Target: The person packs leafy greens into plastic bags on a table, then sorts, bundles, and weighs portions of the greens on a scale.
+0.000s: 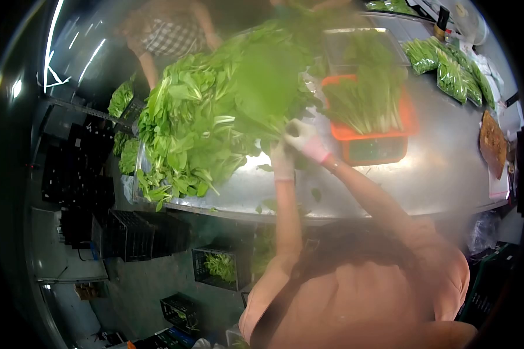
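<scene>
A bunch of leafy greens [266, 81] rises, partly blurred, in front of me over the metal table. My left hand [282, 161], in a pale glove, is closed around the lower stems. Just beside it, my gloved right hand [307, 141] has thumb and fingers pinched at the stem ends; exactly what lies between the fingertips is too small to make out. To the left spreads a large heap of loose leafy greens [186, 110]. On the right stands an orange basket [412, 119] with long-stemmed greens [367, 99] lying in it.
Bagged greens [448, 70] and a brown board [492, 144] lie toward the right of the metal table [442, 157]. Across it stands another person [172, 35]. Black crates [131, 235] stand on the floor at left; one crate [215, 267] holds greens.
</scene>
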Demonstrator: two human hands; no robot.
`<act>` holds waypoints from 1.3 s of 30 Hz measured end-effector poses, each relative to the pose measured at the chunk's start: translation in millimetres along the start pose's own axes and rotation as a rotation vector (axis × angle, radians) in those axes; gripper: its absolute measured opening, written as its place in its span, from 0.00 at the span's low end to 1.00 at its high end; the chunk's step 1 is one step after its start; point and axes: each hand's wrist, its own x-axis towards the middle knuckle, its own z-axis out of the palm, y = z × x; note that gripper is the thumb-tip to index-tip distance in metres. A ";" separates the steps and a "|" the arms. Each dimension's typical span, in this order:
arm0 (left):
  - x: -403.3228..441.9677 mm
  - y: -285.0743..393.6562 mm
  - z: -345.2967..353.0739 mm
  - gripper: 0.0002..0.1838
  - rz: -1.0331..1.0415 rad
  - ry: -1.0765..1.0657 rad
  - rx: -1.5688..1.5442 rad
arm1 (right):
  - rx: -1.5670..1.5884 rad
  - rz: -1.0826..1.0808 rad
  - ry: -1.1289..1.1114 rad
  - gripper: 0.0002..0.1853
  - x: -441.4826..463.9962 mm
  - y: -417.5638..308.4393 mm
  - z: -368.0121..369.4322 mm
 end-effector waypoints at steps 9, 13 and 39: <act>0.7 22.6 9.6 0.17 0.184 -0.106 0.506 | -0.076 -0.634 0.081 0.10 -17.2 27.6 2.9; 24.2 44.4 -10.4 0.20 0.088 -0.058 0.040 | 0.306 0.212 -0.181 0.15 -64.0 -8.0 -22.0; -21.3 12.6 -45.7 0.10 0.635 -0.087 1.181 | -0.087 -0.306 -0.252 0.10 -19.8 23.7 25.1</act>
